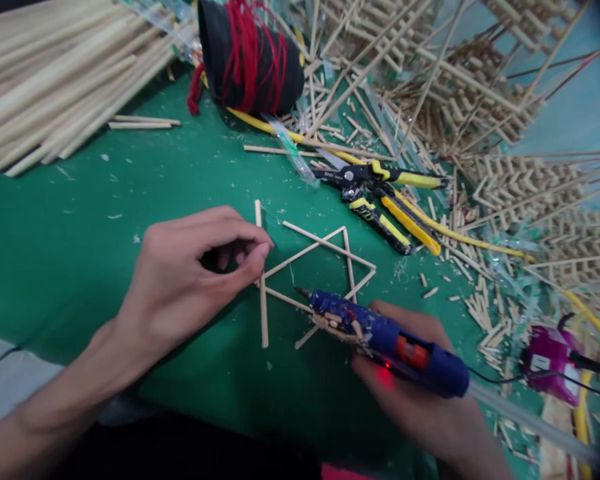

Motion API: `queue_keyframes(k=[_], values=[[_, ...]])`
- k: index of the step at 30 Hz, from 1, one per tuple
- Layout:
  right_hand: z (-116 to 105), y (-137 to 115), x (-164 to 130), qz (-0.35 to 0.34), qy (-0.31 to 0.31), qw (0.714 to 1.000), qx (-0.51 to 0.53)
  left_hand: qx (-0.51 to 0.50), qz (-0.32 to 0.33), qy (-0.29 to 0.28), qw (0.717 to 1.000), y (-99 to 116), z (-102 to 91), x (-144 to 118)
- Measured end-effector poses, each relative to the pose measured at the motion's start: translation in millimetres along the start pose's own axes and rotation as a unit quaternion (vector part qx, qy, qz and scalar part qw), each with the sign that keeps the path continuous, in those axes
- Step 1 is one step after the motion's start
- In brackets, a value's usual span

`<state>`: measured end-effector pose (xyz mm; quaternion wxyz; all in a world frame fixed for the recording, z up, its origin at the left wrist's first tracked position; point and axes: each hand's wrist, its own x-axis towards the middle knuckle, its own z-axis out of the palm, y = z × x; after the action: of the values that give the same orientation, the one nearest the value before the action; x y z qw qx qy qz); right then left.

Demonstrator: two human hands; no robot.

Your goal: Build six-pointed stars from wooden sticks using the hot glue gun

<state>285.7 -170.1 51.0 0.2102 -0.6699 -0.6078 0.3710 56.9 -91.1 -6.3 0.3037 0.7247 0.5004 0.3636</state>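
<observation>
Nearest the lens, a blue glue gun (387, 340) is being held in the right hand (420, 393), the fingers wrapped closed around its body, a red glow showing beneath and a clear glue stick trailing out behind the grip. Ahead of that grip, the nozzle is being pointed at a joint of the stick frame (313, 273), a star-like figure of thin bamboo sticks lying flat on the green mat (80, 253). One upright stick (261, 280) of the frame is being pinched narrowly between thumb and fingertips of the left hand (195, 280), just left of the nozzle. As judged from the lie of the pieces, assembly is being carried through its middle stage: several sticks are already being kept in a crossed pattern, while the pinched stick appears not yet fixed, and whether glue is sitting at the joint cannot be told. Beyond the left-hand grip, a bundle of long sticks (55, 80) and a black spool wound with red cord (250, 57) are being stored. Beyond the gun, yellow-handled cutters (380, 200) are lying among offcuts, with finished lattice pieces (480, 87) being stacked farther off.
</observation>
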Motion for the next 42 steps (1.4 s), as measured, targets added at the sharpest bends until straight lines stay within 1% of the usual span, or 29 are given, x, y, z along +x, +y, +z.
queue_keyframes(k=[3,6,12,24,31,37,42], values=[[0.3,2.0,-7.6,-0.002,-0.019,1.000,-0.009,0.000,-0.002,0.001,1.000,-0.5,0.3,-0.2],[2.2,5.2,-10.9,-0.008,-0.020,1.000,-0.008,-0.001,-0.004,-0.002,1.000,-0.5,0.0,-0.4],[5.5,5.7,-8.2,-0.018,-0.029,0.999,-0.011,-0.006,-0.003,-0.009,1.000,-0.1,-0.4,-0.3],[6.1,7.7,-9.0,0.004,-0.036,0.999,0.003,0.003,0.003,0.000,1.000,0.9,-1.2,-0.1],[4.1,7.9,-11.9,-0.013,-0.025,1.000,-0.007,-0.001,0.039,0.006,0.999,-0.9,-1.7,1.8],[3.1,8.8,-13.7,-0.015,-0.030,0.999,-0.014,0.002,0.046,0.009,0.999,-1.2,-1.3,1.6],[3.6,11.1,-14.1,-0.017,-0.020,0.999,-0.021,0.005,0.033,0.007,0.999,0.2,-1.8,1.9]])
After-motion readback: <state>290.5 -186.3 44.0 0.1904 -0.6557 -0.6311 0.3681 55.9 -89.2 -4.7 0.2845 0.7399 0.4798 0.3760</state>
